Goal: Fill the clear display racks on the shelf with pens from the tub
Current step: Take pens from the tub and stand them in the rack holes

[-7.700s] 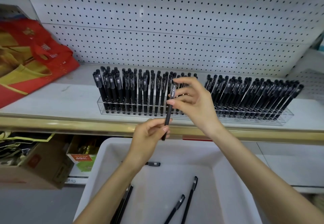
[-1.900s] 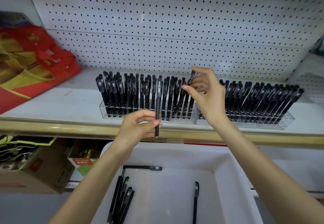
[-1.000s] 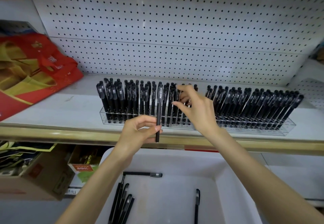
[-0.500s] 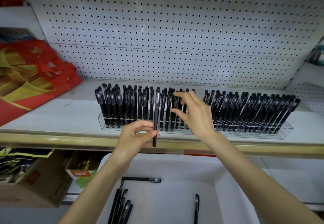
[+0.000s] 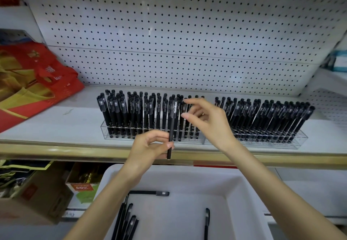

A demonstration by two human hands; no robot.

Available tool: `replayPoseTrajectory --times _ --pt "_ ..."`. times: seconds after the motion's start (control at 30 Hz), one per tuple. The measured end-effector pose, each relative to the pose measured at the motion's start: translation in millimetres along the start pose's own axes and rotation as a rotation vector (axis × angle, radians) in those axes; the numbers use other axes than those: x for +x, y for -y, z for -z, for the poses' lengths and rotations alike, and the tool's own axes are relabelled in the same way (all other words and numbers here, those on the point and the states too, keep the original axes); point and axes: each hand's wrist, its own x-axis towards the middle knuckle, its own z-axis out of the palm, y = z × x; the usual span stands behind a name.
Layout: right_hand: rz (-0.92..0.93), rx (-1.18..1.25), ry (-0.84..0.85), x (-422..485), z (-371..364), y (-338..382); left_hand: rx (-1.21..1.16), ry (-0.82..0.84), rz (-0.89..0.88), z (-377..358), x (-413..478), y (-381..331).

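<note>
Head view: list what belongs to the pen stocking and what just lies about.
Job: black capped pen pinched by left hand; right hand; clear plastic display racks; white plastic tub; loose black pens.
Lying about: red and yellow bag; brown cardboard box; green carton.

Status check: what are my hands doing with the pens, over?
Left hand pinches one pen upright before the left rack. Right hand open, empty, near its cap. More pens lie in tub. Nothing blocking.

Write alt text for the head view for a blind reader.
The left hand pinches a black pen upright before the left clear rack, while the open right hand hovers by its racked pens. A white tub below holds loose pens.
</note>
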Motion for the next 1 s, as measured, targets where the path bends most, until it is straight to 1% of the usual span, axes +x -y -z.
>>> replayPoseTrajectory --times 0.07,0.23,0.5,0.6,0.63,0.67,0.73,0.77,0.8,0.87,1.0 --pt "-0.051 0.120 0.047 -5.5 -2.8 4.7 0.010 0.011 -0.020 -6.2 -0.4 -0.8" --pt "-0.084 0.264 -0.036 -13.5 -6.4 6.1 0.050 -0.003 -0.049 -17.9 0.2 -0.2" --pt "-0.093 0.288 -0.040 -14.0 1.7 5.9 0.059 0.069 -0.078 -27.4 0.6 1.7" --pt "-0.070 0.267 -0.079 -15.1 5.5 6.5 0.095 0.040 -0.110 -28.7 3.5 5.2" --pt "-0.060 0.247 -0.123 -14.6 7.6 6.6 0.157 0.007 -0.152 -27.7 4.1 6.2" --pt "-0.048 0.225 -0.184 -13.4 9.8 5.4 0.282 -0.036 -0.218 -25.0 4.1 7.6" --pt "-0.010 0.166 -0.322 -8.7 15.2 1.1 0.690 -0.139 -0.400 -16.3 4.1 10.7" --pt "0.015 0.124 -0.371 -6.4 17.8 -1.9 0.894 -0.174 -0.475 -11.5 4.1 12.8" --pt "0.041 0.074 -0.398 -4.3 19.7 -4.8 1.046 -0.199 -0.543 -7.7 4.5 16.0" --pt "0.086 -0.025 -0.401 -2.4 20.2 -12.0 1.204 -0.210 -0.605 -3.9 5.7 23.6" --pt "0.181 -0.177 -0.378 -0.4 10.2 -25.6 1.297 -0.160 -0.587 -4.5 9.3 35.7"
